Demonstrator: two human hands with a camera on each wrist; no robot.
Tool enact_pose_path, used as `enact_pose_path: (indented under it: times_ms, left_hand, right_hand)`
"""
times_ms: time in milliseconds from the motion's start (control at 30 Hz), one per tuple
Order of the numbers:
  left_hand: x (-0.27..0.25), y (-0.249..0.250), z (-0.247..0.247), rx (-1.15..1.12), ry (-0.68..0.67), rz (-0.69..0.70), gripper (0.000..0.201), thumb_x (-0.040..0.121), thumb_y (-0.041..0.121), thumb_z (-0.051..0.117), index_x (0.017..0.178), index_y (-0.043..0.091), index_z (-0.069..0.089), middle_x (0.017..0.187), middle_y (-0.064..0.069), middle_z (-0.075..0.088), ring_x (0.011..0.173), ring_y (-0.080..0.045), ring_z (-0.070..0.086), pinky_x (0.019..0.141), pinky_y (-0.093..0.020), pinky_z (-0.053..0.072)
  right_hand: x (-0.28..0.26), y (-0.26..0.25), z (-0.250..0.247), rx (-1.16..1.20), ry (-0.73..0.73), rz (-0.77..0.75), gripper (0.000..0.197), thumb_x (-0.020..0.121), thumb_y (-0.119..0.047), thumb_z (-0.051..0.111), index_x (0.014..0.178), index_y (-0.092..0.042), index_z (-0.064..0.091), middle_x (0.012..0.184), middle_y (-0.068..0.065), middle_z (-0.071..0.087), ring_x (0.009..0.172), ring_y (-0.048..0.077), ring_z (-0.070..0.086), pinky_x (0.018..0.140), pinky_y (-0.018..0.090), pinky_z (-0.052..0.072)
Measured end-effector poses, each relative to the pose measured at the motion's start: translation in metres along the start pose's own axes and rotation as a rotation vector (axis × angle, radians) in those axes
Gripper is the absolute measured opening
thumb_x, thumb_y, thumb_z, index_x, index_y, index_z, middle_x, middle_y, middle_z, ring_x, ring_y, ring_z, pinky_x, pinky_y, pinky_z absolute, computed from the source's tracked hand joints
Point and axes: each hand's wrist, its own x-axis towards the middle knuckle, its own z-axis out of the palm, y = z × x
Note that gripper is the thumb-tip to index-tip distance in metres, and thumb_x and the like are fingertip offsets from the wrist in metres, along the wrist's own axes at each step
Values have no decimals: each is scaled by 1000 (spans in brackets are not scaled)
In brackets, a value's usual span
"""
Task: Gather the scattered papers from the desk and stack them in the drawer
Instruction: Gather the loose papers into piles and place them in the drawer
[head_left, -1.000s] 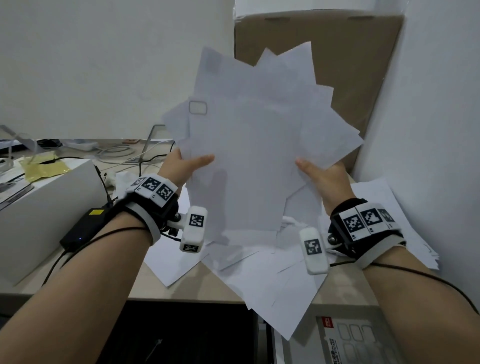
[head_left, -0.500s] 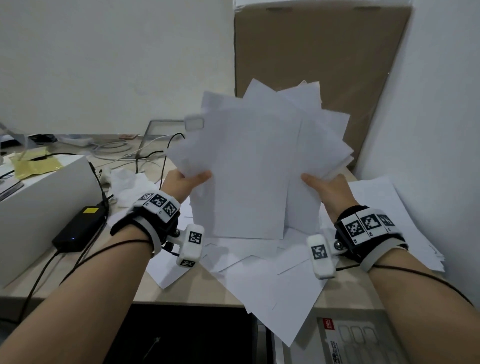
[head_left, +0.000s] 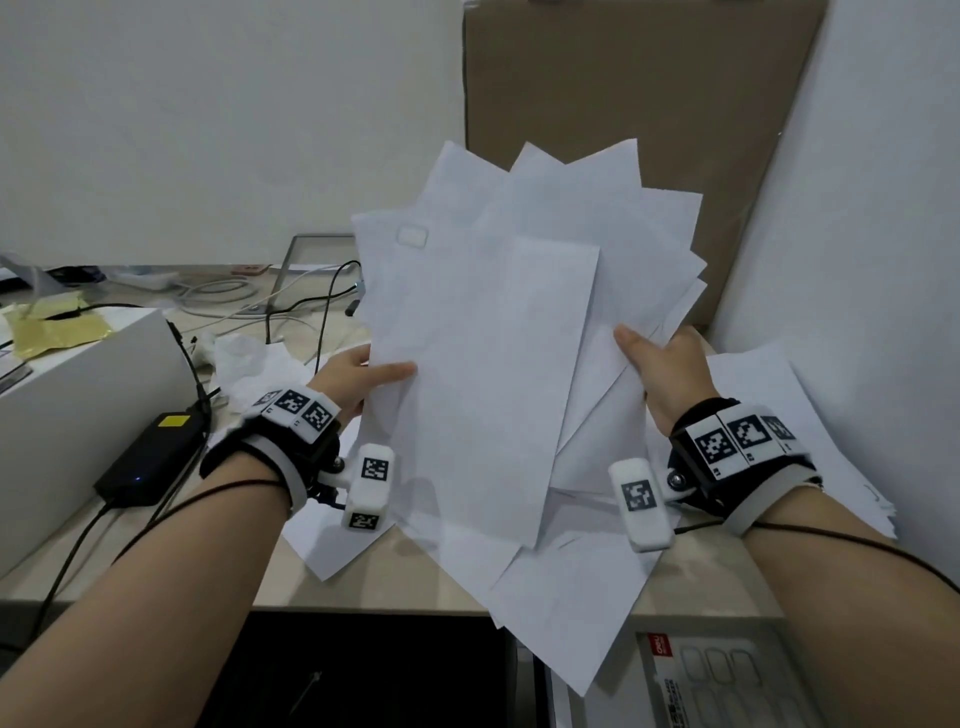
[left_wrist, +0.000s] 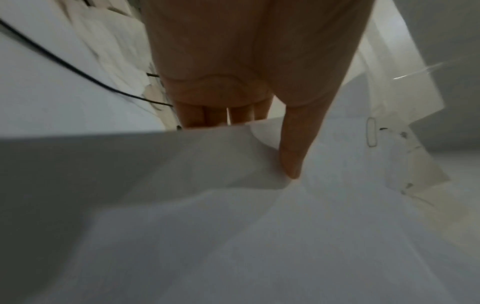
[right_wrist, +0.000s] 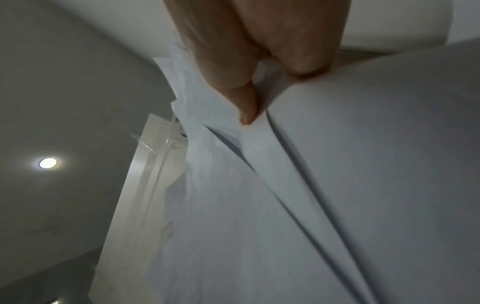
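— Papers first: where are they?

— A fanned bundle of white sheets (head_left: 483, 322) is held upright above the desk (head_left: 415, 587), its corners splayed out at the top in front of a brown cardboard panel (head_left: 623, 104). More loose sheets (head_left: 566, 597) lie flat on the desk under the bundle, one corner hanging over the front edge, and another pile (head_left: 779, 395) rests against the wall on the right.

— And the hands?

— The left hand (head_left: 353, 379) grips the bundle's left edge, thumb across the front sheet, fingers behind. The left wrist view shows that thumb (left_wrist: 293, 156) pressed flat on the paper. The right hand (head_left: 660, 364) pinches the right edge the same way; its thumb (right_wrist: 246, 111) sits between overlapping sheets in the right wrist view. The two hands are well apart, one on each side of the bundle.

— The drawer?

— A dark opening (head_left: 363, 670) shows below the desk front; it may be the drawer, but the view is too dim to be sure.

— Anything else around?

— A white box (head_left: 78, 395) stands at the left, a black power adapter (head_left: 150, 462) beside it, and cables (head_left: 291, 296) trail behind.
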Motion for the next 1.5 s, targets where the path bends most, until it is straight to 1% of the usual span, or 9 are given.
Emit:
enact_pose_path:
  times_ms: [200,300,433,600,733,867,1167,1333,1500]
  left_hand:
    - [5,-14,1,35,20,-74,45,73,13,79,113,2,64,110,-19,69,102,-39,65,95,-51,50]
    - [0,-19,9,177,113,7,38,74,16,79,107,2,66,100,-11,69,89,-28,65,84,-37,52]
    - [-6,-23,20,235,191,71,30,82,14,73,108,2,65,97,-12,66,85,-22,60,79,-32,48]
    - [-16,-23,15,204,152,47,22,78,15,76,97,11,65,101,-15,69,89,-29,65,92,-47,52]
    - [-11,-37,7,209,99,-16,50,47,42,83,89,21,67,101,-11,72,95,-32,68,91,-53,52]
    - [-8,-47,5,212,57,-54,62,38,49,80,92,22,68,102,-9,73,96,-33,68,92,-52,52]
    - [12,-79,0,288,37,-132,61,38,50,80,89,19,69,100,-12,73,95,-34,68,93,-52,51]
    - [-1,-67,9,399,100,-199,32,76,25,77,101,7,66,106,-14,69,100,-32,65,95,-44,50]
    - [-2,-71,13,504,128,-293,34,88,20,65,113,-2,61,116,-17,64,109,-33,59,95,-37,45]
  right_hand:
    - [-2,-7,2,-36,-48,-59,16,89,-13,64,105,-13,66,98,-5,68,98,18,64,94,35,50]
    - [-1,0,1,-90,-56,-64,28,90,-15,62,117,-7,63,111,2,67,106,20,63,98,36,48]
    - [5,7,-8,-244,9,-92,25,90,-17,60,103,3,62,101,21,68,89,31,64,80,33,48]
    - [18,-3,-26,-384,57,-172,15,89,-19,60,95,-9,69,84,1,67,78,20,61,83,37,51]
    - [26,-5,-39,-437,26,-164,12,87,-16,63,85,-7,69,69,2,60,65,14,50,72,30,42]
    - [37,0,-46,-516,65,-159,30,85,-15,64,94,14,63,97,34,63,79,40,58,70,32,43]
    - [58,10,-36,-483,55,-34,29,86,-10,57,57,-13,57,63,5,57,46,15,57,50,25,37]
    - [72,0,-39,-401,184,7,28,91,-6,44,65,-14,48,61,8,61,39,5,61,45,26,45]
    - [57,-37,-44,-216,203,-324,21,96,-9,40,77,-18,46,73,12,57,55,12,70,47,26,54]
